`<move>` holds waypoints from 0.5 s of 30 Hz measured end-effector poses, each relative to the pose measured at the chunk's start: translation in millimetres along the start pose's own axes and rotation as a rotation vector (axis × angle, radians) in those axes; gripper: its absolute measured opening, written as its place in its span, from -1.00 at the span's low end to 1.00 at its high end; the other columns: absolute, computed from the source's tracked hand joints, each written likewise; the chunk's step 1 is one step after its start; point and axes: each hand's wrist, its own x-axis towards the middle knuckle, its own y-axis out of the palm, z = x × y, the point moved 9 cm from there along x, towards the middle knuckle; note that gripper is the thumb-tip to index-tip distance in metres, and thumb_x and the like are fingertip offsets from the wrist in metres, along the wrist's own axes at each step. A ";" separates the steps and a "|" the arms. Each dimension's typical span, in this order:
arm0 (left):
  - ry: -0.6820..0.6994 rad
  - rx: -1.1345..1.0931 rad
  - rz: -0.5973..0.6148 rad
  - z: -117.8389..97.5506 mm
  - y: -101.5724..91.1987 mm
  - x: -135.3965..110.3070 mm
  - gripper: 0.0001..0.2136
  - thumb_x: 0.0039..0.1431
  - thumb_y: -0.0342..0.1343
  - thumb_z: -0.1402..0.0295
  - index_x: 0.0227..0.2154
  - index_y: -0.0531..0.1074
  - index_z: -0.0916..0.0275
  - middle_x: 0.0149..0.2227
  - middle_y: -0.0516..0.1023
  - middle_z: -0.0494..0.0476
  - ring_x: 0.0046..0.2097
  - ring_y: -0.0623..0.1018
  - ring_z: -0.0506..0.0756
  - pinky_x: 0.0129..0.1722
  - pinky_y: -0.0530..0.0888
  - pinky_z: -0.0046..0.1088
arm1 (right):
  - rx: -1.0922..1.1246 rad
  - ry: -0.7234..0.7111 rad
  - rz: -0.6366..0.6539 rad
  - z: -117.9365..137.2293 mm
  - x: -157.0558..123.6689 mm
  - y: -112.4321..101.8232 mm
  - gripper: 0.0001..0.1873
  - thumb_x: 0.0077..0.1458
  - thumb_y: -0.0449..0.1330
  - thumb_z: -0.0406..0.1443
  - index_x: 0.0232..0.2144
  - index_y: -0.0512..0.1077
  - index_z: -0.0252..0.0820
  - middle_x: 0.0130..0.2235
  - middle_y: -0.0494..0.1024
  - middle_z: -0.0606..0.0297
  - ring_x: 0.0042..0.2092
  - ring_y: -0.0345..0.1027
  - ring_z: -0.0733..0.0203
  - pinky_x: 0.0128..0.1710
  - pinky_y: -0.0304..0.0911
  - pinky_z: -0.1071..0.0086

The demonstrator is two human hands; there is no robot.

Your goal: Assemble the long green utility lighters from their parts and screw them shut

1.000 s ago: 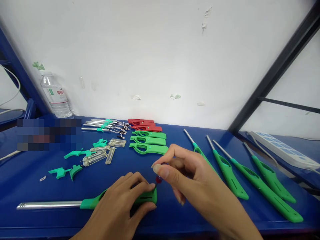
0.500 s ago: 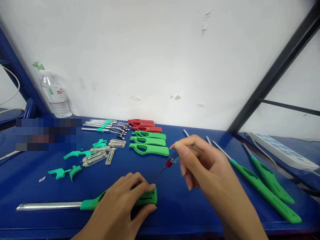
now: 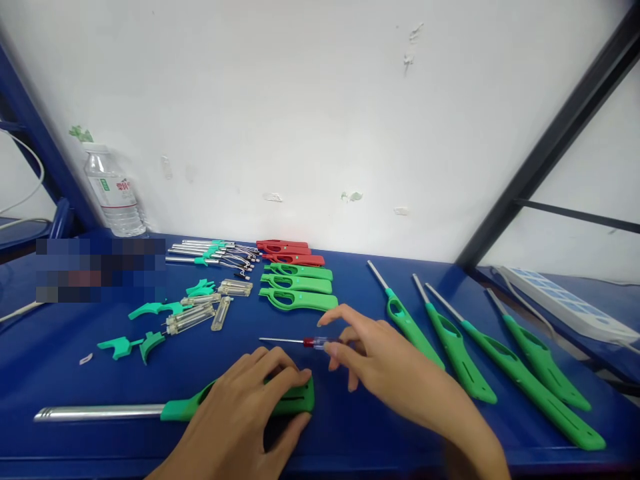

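My left hand (image 3: 250,407) is closed over the green handle of a long-nosed gas lighter (image 3: 295,400), which lies across the front of the blue table with its metal tube (image 3: 105,413) to the left. Part of the handle is hidden under my fingers. Just behind it, a small screwdriver (image 3: 307,343) with a clear and red handle lies flat, its shaft towards the left. My right hand (image 3: 370,353) hovers around the handle end of the screwdriver. Its index finger is lifted and its fingers are apart; the thumb is close to the handle.
Several green lighters (image 3: 453,350) lie at the right. Green handle shells (image 3: 300,300) and red shells (image 3: 293,259) sit mid-back. Metal tubes with wires (image 3: 200,253), clear fuel tanks (image 3: 190,319) and green triggers (image 3: 120,347) are at left. A bottle (image 3: 115,193) and power strip (image 3: 565,300) flank them.
My right hand has lowered and spread its fingers; the screwdriver went from slanting in its grip to lying on the table. My left hand stays on the lighter.
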 end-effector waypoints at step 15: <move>0.061 0.088 0.036 6.2 3.3 -11.3 -0.49 0.30 0.28 0.58 0.20 0.56 -0.09 0.03 0.73 -0.03 -0.05 0.73 0.18 0.03 0.68 -0.32 | -0.256 0.089 -0.175 10.1 2.6 -10.4 -0.70 0.55 0.16 -0.05 0.05 0.63 0.01 -0.34 0.67 0.28 -0.21 0.56 -0.06 -0.17 0.20 0.19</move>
